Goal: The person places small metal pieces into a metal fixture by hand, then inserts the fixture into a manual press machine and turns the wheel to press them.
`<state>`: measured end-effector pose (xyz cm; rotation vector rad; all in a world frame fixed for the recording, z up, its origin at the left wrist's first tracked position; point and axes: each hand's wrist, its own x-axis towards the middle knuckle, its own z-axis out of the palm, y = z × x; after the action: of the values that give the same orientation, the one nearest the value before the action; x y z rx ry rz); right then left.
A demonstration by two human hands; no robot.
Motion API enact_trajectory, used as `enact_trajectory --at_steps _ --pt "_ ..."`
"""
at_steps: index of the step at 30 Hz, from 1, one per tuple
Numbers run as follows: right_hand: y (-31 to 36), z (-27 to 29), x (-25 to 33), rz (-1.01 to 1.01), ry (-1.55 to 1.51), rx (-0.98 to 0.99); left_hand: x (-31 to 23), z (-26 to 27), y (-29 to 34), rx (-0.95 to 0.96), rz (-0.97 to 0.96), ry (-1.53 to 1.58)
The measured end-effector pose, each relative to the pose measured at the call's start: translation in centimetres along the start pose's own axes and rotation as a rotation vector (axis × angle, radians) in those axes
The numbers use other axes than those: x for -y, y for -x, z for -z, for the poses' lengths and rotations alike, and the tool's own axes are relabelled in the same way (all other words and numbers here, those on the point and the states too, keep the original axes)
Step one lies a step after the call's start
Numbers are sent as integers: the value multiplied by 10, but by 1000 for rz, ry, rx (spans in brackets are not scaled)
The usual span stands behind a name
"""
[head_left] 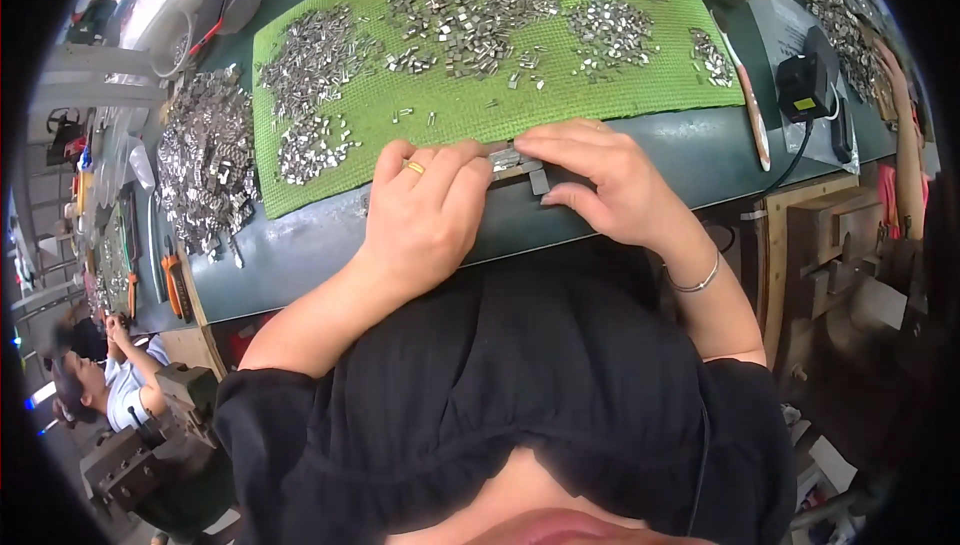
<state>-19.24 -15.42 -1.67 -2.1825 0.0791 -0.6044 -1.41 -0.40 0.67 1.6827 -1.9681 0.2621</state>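
A narrow metal bar with small shiny pieces along it lies at the table's near edge, between my two hands. The fingers of my left hand are curled over its left part and hide it; a gold ring is on one finger. My right hand grips the right end, fingertips on top and thumb below. A small grey metal tab sticks down from the bar near that thumb. Just beyond is a green textured mat bearing several piles of small metal pieces.
A heap of metal parts lies left of the mat, with orange-handled pliers nearer. On the right are a white-and-brown stick-like tool and a black power adapter with a cable. Co-workers sit at left and right.
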Motion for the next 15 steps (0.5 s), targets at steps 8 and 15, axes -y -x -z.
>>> enact_trajectory --at_steps 8,15 --pt "1 -3 -2 8 4 -22 2 8 -8 154 56 43" --pt "1 -2 -2 10 6 -36 -1 2 -5 134 -50 -168"
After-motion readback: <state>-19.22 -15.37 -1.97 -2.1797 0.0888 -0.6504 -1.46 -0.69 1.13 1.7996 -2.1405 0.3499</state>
